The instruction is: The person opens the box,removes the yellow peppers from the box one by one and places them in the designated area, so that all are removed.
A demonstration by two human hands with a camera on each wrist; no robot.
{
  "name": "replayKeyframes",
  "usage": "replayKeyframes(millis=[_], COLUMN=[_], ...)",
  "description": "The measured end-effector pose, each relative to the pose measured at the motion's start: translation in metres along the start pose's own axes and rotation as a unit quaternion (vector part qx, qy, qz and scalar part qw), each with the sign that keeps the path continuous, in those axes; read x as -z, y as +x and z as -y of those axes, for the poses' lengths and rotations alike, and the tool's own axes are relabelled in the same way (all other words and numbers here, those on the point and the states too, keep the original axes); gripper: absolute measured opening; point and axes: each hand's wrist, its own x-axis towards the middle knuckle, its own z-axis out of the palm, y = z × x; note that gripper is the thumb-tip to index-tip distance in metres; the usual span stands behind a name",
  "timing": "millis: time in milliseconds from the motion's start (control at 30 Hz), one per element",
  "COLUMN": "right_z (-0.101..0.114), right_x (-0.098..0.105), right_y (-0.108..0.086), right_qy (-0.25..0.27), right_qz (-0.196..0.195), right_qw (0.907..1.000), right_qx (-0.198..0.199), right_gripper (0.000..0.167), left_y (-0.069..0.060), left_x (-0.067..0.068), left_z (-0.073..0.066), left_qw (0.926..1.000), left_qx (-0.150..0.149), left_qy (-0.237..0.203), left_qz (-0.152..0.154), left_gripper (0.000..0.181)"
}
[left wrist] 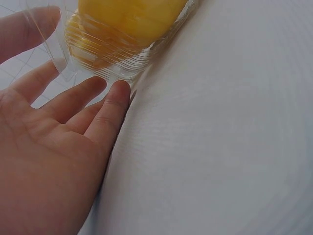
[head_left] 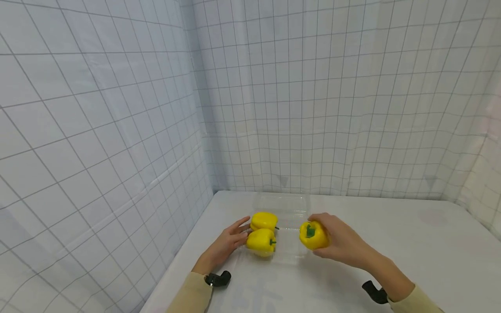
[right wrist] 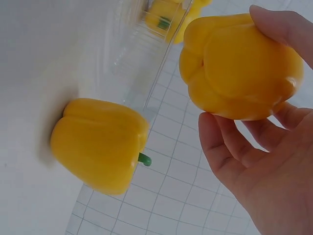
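Note:
My right hand grips a yellow bell pepper between thumb and fingers, raised at the right side of a clear plastic container. Two more peppers, a back one and a front one, lie side by side in the container's left part, stems to the right. At its left wall rests my left hand, fingers extended and spread; in the left wrist view the fingertips are close against the ridged clear plastic. Another yellow pepper lies on the table in the right wrist view.
The container's clear lid spreads out behind it. A white table extends to the right. Grid-patterned white curtains stand at the back and along the left side.

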Motion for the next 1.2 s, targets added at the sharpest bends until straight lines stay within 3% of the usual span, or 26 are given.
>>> replayKeyframes(millis=[567,933,1200], right_z=[-0.020,-0.039,-0.044], right_x=[0.002,-0.008,-0.012], right_y=[-0.025,-0.039,-0.042], right_qy=[0.038,0.014,-0.009], right_qz=[0.005,0.013,0.026], right_qw=[0.9980,0.9988,0.9983], right_qx=[-0.050,-0.044,-0.051], right_gripper=[0.075,0.082,0.077], left_y=[0.002,-0.001,0.000], left_x=[-0.002,-0.002,-0.001], left_z=[-0.004,-0.001,0.000], left_qw=[0.9999,1.0000,0.9999], left_qx=[0.004,0.005,0.002], left_qy=[0.008,0.007,0.012], left_qz=[-0.007,0.003,0.002], left_gripper=[0.062,0.063,0.062])
